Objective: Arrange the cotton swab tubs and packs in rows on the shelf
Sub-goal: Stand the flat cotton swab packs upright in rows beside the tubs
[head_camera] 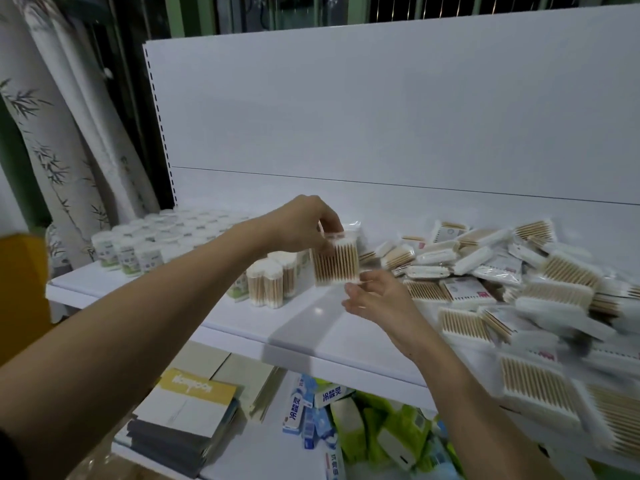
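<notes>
My left hand (304, 225) pinches the top of a flat cotton swab pack (335, 263) and holds it upright above the white shelf (242, 323). Just under the pack's lower right corner, my right hand (375, 299) has its fingers loosely spread, fingertips at the pack's bottom edge. Rows of white swab tubs (138, 244) stand at the shelf's left end. Clear tubs of wooden swabs (270, 282) stand beside them, left of the held pack. A loose heap of swab packs (502, 289) covers the shelf's right half.
The shelf's white back panel (381, 116) rises behind. On the lower shelf lie stacked notebooks (187, 410), blue-and-white boxes (301, 407) and green packets (381, 431). Bamboo-print curtains (62, 133) hang at the left.
</notes>
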`<action>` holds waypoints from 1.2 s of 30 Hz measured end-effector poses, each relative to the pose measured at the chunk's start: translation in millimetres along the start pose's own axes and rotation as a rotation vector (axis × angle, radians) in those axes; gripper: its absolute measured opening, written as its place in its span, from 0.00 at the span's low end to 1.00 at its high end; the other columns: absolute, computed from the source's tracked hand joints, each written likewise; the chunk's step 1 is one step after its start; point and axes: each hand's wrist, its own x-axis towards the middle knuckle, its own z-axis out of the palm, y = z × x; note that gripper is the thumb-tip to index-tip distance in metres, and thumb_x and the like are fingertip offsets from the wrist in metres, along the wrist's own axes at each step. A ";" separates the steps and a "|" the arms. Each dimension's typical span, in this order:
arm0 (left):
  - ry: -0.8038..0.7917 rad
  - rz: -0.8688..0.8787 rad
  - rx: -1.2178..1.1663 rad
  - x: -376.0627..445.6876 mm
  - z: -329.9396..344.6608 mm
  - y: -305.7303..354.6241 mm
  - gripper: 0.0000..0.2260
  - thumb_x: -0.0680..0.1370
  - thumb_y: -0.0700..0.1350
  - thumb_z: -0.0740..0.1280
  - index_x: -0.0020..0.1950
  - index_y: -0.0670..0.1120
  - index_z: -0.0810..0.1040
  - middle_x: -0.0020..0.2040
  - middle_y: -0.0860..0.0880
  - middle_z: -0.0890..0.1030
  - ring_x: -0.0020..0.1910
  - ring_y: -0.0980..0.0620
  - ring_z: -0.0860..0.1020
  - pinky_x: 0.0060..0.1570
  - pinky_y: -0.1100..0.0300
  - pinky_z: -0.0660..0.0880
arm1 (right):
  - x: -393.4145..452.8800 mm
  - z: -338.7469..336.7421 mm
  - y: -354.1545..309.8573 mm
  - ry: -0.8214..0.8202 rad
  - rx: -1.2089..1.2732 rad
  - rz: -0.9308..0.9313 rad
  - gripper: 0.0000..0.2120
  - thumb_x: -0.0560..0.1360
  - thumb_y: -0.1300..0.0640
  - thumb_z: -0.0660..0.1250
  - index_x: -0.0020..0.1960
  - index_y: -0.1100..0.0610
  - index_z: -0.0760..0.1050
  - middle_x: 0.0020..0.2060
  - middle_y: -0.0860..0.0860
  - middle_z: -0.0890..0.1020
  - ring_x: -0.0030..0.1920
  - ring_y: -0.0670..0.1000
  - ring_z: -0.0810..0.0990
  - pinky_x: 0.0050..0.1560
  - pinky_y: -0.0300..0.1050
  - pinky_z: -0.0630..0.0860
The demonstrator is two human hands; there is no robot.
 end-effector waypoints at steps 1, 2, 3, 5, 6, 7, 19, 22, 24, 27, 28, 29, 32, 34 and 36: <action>0.025 -0.003 0.021 6.7 0.3 -6.7 0.12 0.71 0.42 0.76 0.53 0.49 0.83 0.41 0.58 0.79 0.42 0.58 0.78 0.37 0.70 0.69 | 6.6 2.0 4.7 0.028 -0.243 -0.015 0.11 0.77 0.55 0.70 0.57 0.56 0.73 0.52 0.52 0.80 0.50 0.52 0.83 0.50 0.42 0.80; 0.040 -0.009 0.036 14.0 2.0 -14.2 0.13 0.71 0.41 0.75 0.55 0.48 0.83 0.44 0.56 0.80 0.45 0.55 0.78 0.38 0.68 0.69 | 12.1 3.9 9.9 0.043 -0.478 -0.052 0.10 0.78 0.53 0.69 0.56 0.54 0.74 0.52 0.48 0.79 0.51 0.50 0.81 0.51 0.42 0.78; 0.051 -0.016 0.050 21.5 4.5 -22.2 0.13 0.72 0.41 0.75 0.56 0.47 0.83 0.47 0.53 0.81 0.47 0.53 0.77 0.41 0.66 0.69 | 16.1 6.2 15.4 0.022 -0.665 -0.101 0.09 0.78 0.51 0.68 0.57 0.53 0.75 0.53 0.47 0.79 0.54 0.49 0.79 0.54 0.42 0.75; 0.054 -0.022 0.088 39.8 13.3 -39.1 0.15 0.71 0.41 0.75 0.58 0.46 0.82 0.52 0.50 0.82 0.47 0.54 0.76 0.46 0.64 0.68 | 22.1 10.5 24.5 -0.097 -0.903 -0.172 0.15 0.80 0.49 0.64 0.65 0.52 0.74 0.63 0.47 0.76 0.64 0.48 0.73 0.64 0.43 0.68; 0.053 -0.023 0.108 46.4 19.3 -45.7 0.16 0.71 0.42 0.75 0.58 0.46 0.82 0.53 0.50 0.82 0.47 0.55 0.74 0.47 0.64 0.68 | 20.7 12.5 26.5 -0.159 -0.992 -0.185 0.19 0.81 0.48 0.61 0.70 0.52 0.71 0.68 0.47 0.73 0.69 0.48 0.69 0.68 0.42 0.64; 0.051 -0.021 0.120 55.3 25.4 -53.1 0.16 0.71 0.42 0.75 0.59 0.45 0.81 0.54 0.49 0.82 0.46 0.56 0.73 0.47 0.65 0.67 | 21.3 14.0 28.7 -0.201 -1.059 -0.186 0.21 0.82 0.46 0.59 0.73 0.51 0.68 0.72 0.46 0.69 0.72 0.47 0.65 0.71 0.42 0.59; 0.021 -0.046 0.203 116.4 74.9 -86.0 0.15 0.74 0.41 0.73 0.60 0.47 0.80 0.58 0.49 0.81 0.54 0.50 0.77 0.48 0.61 0.70 | 33.4 12.5 36.9 -0.269 -1.199 -0.098 0.27 0.81 0.38 0.53 0.78 0.42 0.56 0.79 0.42 0.54 0.78 0.44 0.49 0.76 0.42 0.43; 0.043 -0.038 0.250 117.3 80.4 -87.0 0.13 0.77 0.41 0.69 0.61 0.50 0.79 0.58 0.50 0.80 0.51 0.53 0.76 0.43 0.62 0.68 | 34.4 11.4 39.3 -0.260 -1.195 -0.100 0.27 0.81 0.38 0.54 0.78 0.42 0.57 0.79 0.42 0.55 0.78 0.44 0.49 0.76 0.42 0.43; 0.054 -0.025 0.296 117.0 83.0 -86.5 0.14 0.77 0.40 0.66 0.62 0.51 0.76 0.58 0.50 0.79 0.53 0.51 0.75 0.44 0.60 0.68 | 34.5 11.4 39.8 -0.260 -1.192 -0.097 0.27 0.81 0.38 0.54 0.78 0.42 0.57 0.79 0.42 0.54 0.78 0.44 0.48 0.76 0.42 0.43; 0.091 0.007 0.383 114.8 83.1 -82.8 0.19 0.76 0.41 0.66 0.66 0.51 0.72 0.62 0.49 0.74 0.62 0.47 0.70 0.53 0.54 0.69 | 33.8 12.8 39.4 -0.263 -1.177 -0.110 0.26 0.81 0.38 0.55 0.77 0.43 0.59 0.78 0.42 0.57 0.78 0.45 0.51 0.76 0.43 0.47; 0.119 0.017 0.368 111.7 81.8 -78.6 0.20 0.76 0.43 0.67 0.67 0.51 0.72 0.63 0.48 0.73 0.63 0.47 0.69 0.56 0.52 0.68 | 34.0 12.7 38.3 -0.250 -1.144 -0.114 0.26 0.81 0.39 0.57 0.76 0.44 0.62 0.77 0.43 0.60 0.77 0.45 0.55 0.76 0.42 0.50; 0.164 0.027 0.300 106.7 80.4 -73.0 0.19 0.76 0.45 0.68 0.67 0.51 0.72 0.62 0.49 0.74 0.63 0.46 0.69 0.58 0.51 0.69 | 34.1 12.0 36.1 -0.220 -1.070 -0.114 0.24 0.80 0.41 0.59 0.74 0.46 0.66 0.75 0.44 0.65 0.74 0.45 0.62 0.73 0.41 0.56; 0.338 0.073 -0.063 76.9 80.3 -50.6 0.13 0.76 0.46 0.68 0.60 0.51 0.78 0.54 0.51 0.78 0.56 0.51 0.72 0.52 0.61 0.68 | 28.8 8.4 24.3 -0.023 -0.721 -0.140 0.11 0.80 0.52 0.65 0.60 0.53 0.79 0.56 0.45 0.80 0.53 0.43 0.78 0.58 0.39 0.71; 0.375 0.072 -0.252 50.8 84.7 -34.7 0.08 0.77 0.45 0.68 0.55 0.50 0.80 0.50 0.54 0.80 0.50 0.56 0.74 0.46 0.71 0.67 | 21.8 0.2 13.6 0.115 -0.634 -0.213 0.05 0.79 0.56 0.66 0.49 0.53 0.80 0.43 0.44 0.82 0.42 0.44 0.79 0.50 0.42 0.76; 0.351 0.054 -0.401 28.4 90.9 -18.6 0.06 0.77 0.45 0.68 0.52 0.49 0.81 0.47 0.56 0.81 0.47 0.57 0.77 0.44 0.73 0.70 | 11.5 -12.9 0.4 0.159 -0.617 -0.224 0.06 0.78 0.56 0.66 0.44 0.52 0.80 0.37 0.44 0.81 0.40 0.46 0.80 0.48 0.49 0.79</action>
